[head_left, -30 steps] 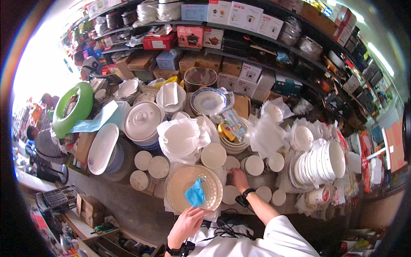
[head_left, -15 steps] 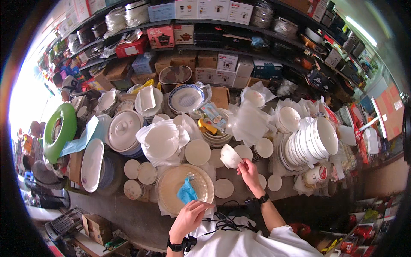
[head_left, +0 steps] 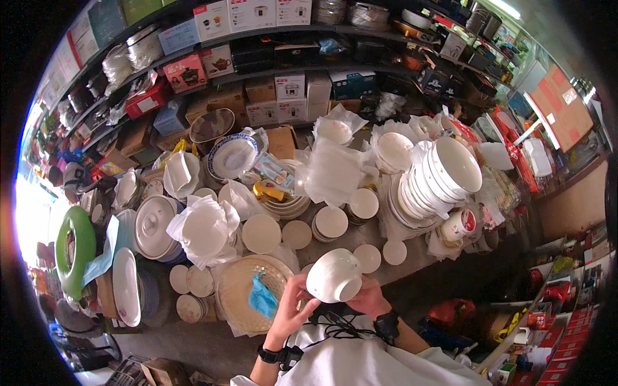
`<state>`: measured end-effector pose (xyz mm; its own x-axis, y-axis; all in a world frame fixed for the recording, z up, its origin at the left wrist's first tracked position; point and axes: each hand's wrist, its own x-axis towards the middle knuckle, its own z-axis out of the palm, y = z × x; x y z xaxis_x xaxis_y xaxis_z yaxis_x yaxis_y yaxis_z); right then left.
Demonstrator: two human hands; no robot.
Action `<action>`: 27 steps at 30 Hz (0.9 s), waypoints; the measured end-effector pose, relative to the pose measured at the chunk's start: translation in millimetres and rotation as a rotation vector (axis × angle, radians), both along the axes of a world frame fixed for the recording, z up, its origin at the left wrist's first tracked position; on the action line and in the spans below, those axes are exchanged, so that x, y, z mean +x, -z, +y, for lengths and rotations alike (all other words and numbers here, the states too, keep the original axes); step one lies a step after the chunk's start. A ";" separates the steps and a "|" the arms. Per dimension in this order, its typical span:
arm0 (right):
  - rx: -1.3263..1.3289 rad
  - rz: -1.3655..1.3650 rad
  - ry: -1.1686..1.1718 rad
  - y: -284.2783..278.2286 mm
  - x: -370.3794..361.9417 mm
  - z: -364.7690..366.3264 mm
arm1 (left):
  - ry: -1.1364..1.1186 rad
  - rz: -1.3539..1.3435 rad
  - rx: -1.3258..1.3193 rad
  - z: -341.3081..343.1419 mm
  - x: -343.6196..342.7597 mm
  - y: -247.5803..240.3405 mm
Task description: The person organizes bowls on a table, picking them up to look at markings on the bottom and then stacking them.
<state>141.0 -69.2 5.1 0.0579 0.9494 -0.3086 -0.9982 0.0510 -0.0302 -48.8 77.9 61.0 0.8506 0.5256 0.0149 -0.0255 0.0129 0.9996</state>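
In front of my chest a white bowl is tilted on its side, its round foot turned toward the lower right. My left hand grips the bowl's left side, thumb apart from the fingers. At the opposite side my right hand holds it near the foot, with some fingers hidden behind the bowl. Left of my hands lies a wide cream tray with a crumpled blue cloth on it. Stacked small white bowls and a round white dish sit just beyond the held bowl.
A tall leaning stack of large white bowls stands at the right. Paper-wrapped dishes, a lidded white pot and an oval platter fill the left. Shelves with boxes run behind the table.
The bowl has come from over the dishes in toward my chest and turned, its foot now showing. My left hand has left the blue cloth and joined my right on the bowl. The view has shifted right.
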 end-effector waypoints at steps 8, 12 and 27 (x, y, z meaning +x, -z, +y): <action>0.083 0.216 -0.112 -7.9 -27.5 -6.4 | -0.126 -0.007 -0.378 -16.4 13.8 -3.1; -0.073 -0.186 -0.232 -19.0 -11.1 -17.1 | -0.138 -0.041 -0.448 -12.0 14.2 10.4; 0.022 -0.865 -0.548 -46.2 39.0 -42.4 | -0.108 0.237 -0.650 -68.8 54.6 -17.7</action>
